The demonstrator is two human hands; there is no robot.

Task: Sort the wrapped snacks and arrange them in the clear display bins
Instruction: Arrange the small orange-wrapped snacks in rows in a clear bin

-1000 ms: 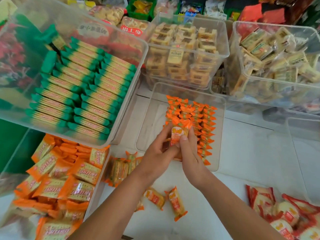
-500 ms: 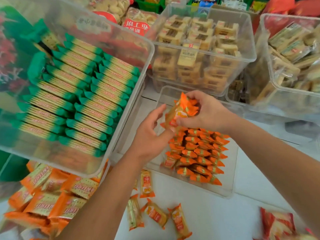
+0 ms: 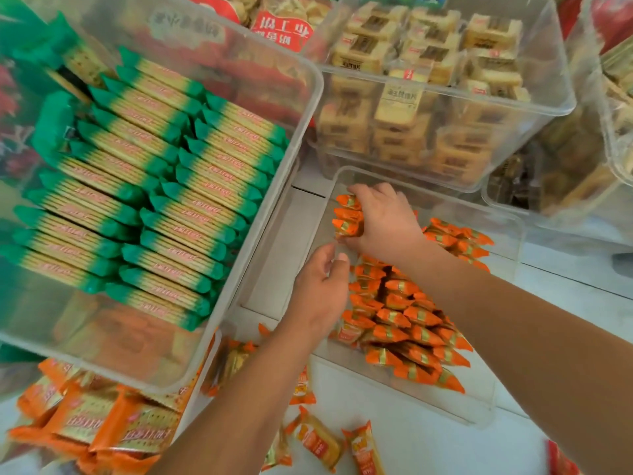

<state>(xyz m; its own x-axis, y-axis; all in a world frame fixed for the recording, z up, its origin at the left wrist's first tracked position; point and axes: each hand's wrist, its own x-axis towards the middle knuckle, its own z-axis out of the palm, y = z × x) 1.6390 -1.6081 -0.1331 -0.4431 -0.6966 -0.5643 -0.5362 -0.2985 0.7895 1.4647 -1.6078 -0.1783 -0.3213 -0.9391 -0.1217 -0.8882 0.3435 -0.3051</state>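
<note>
A big clear bin [image 3: 274, 207] on the left is full of green packs [image 3: 164, 200]. Beside it on the white table [image 3: 565, 293] sits a low clear bin [image 3: 445, 197]. Rows of orange snacks [image 3: 404, 323] fill its right side. The right hand [image 3: 383, 221] grips a small bunch of snacks [image 3: 349, 222] near the bin's far left corner. The left hand [image 3: 320, 293] hangs loose just beside it and holds nothing. A few loose snacks [image 3: 320, 440] lie by the table's near edge.

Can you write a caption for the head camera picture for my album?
Right hand holds small orange-wrapped snacks inside the clear plastic bin; left hand hovers empty nearby.
</note>
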